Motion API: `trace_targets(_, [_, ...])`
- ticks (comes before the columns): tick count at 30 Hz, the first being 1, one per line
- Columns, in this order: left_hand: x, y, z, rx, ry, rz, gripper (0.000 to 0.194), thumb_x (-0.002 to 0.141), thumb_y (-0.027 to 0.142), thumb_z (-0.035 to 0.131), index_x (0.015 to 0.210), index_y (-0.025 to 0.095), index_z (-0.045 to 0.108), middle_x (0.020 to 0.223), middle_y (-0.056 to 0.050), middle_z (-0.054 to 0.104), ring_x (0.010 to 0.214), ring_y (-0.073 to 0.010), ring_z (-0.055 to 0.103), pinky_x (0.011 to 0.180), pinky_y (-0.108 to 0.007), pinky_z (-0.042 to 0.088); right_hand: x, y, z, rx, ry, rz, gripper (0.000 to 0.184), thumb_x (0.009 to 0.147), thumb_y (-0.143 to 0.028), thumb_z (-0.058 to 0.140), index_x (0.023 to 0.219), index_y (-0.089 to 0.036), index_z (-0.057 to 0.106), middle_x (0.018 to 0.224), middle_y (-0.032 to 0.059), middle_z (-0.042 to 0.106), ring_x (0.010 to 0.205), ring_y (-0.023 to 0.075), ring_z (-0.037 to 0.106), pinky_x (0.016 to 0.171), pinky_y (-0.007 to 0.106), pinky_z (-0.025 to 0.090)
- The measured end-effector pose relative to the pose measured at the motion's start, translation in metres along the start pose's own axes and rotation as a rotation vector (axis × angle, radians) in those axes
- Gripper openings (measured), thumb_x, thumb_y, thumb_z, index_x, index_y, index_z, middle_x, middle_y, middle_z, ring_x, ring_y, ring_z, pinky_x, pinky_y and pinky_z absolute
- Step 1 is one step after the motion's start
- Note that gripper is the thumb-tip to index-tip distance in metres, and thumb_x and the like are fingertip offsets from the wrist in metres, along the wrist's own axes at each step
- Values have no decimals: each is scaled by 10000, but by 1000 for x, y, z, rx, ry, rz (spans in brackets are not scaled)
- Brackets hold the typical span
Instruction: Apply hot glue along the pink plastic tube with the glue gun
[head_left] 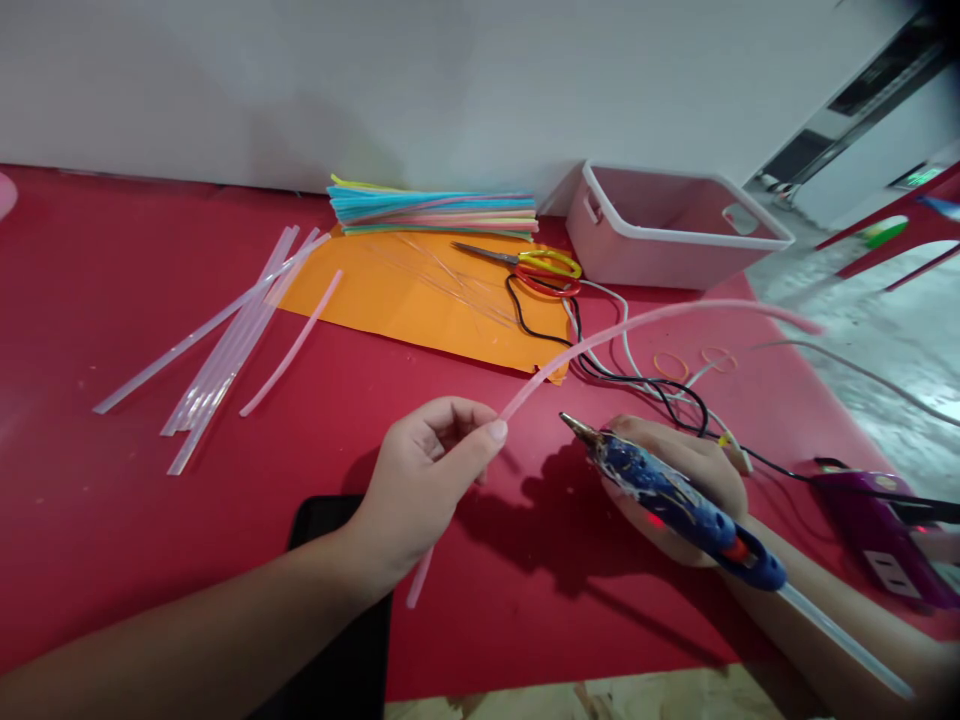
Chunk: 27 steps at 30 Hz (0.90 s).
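Stem of pink, fuzzy-looking wire [570, 353] arches above a red desk [450, 640], its long end curving away to the right, its short end poking out below the left hand [427, 480]. That hand's grip pinches the stem between thumb and fingers. It looks very light and bendy, apt to sway at its free end and to keep a crease if squeezed hard; a gentle pinch close to the spot being worked should steady it best.

The right hand [712, 470] has its grip wrapped round a blue glue gun [667, 490], nozzle near the stem but apart from it, a clear glue stick [847, 640] jutting from the back. The gun seems rigid and heavier, best held by its body, since the metal tip may be hot.

Farther out, scissors [517, 261] rest on an orange sheet [360, 290], with a bundle of coloured stems [435, 208] along its back edge. Pale translucent sticks [244, 335] lie to the left, a pink bin [652, 258] stands at the right rear, and a purple power strip [877, 530] sits far right.
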<state>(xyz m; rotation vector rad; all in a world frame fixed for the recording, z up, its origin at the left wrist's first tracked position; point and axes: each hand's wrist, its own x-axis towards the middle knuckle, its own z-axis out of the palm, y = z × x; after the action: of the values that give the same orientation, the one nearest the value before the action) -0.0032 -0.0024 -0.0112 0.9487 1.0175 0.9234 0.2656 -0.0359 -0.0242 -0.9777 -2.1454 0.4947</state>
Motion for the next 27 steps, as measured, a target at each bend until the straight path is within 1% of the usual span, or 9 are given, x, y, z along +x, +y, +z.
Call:
trace_targets(4, [-1,1,1,-8,-14,-7,163,853,283,808,800,174,700,683,50,622,593,-66,558,593,-190,468,-3,5,-1,-6,-26,8,220,925,-128,720,1072,-283,667,867,43,741,727,214,730,670,320,613])
trace_targets(8, [-3,5,2,11,-30,-2,146,815,249,811,784,174,690,646,49,615,580,-71,552,584,-191,469,-3,7,2,12,-40,13,125,947,-188,703,1043,-264,678,844,34,737,708,197,726,667,298,595])
trace_targets(10, [-5,7,3,19,-40,-3,153,795,241,810,760,177,676,625,47,614,560,-74,545,565,-196,469,-3,7,3,14,-71,2,81,960,-236,700,1039,-251,687,847,41,751,720,196,737,681,291,592])
trace_targets(12, [-6,9,4,17,-51,-6,155,774,233,808,738,178,668,607,47,610,540,-73,536,543,-195,462,-2,9,4,31,-91,-15,89,971,-270,699,1057,-246,696,877,56,776,753,204,759,710,293,604])
trace_targets(14, [-6,10,6,-4,-63,-13,146,757,221,805,728,176,669,599,50,610,528,-67,536,533,-188,460,-2,10,4,47,-99,-19,99,979,-268,693,1077,-257,702,903,62,793,777,213,774,737,300,619])
trace_targets(18, [-6,10,9,-67,-83,-25,128,753,190,797,718,167,676,609,53,626,525,-48,546,538,-165,469,-2,10,3,44,-105,-12,132,982,-246,696,1111,-272,712,921,65,796,801,224,778,746,308,634])
trace_targets(21, [-6,10,8,-86,-84,-22,120,755,162,802,718,162,688,609,55,634,527,-39,555,542,-148,473,-2,11,4,66,-80,-16,124,992,-230,694,1105,-271,725,920,65,794,806,221,779,745,306,637])
trace_targets(24, [-6,10,7,-105,-96,-19,108,758,135,808,732,160,705,624,54,654,534,-36,575,555,-141,493,-3,12,6,76,-36,-14,105,1008,-265,688,1098,-274,741,917,69,795,810,228,779,749,320,644])
trace_targets(27, [-5,10,7,-119,-96,-20,118,746,106,819,727,160,715,620,55,658,533,-34,582,552,-133,496,-4,14,6,68,-47,-17,134,1015,-268,681,1136,-287,733,938,70,795,835,235,781,767,333,652])
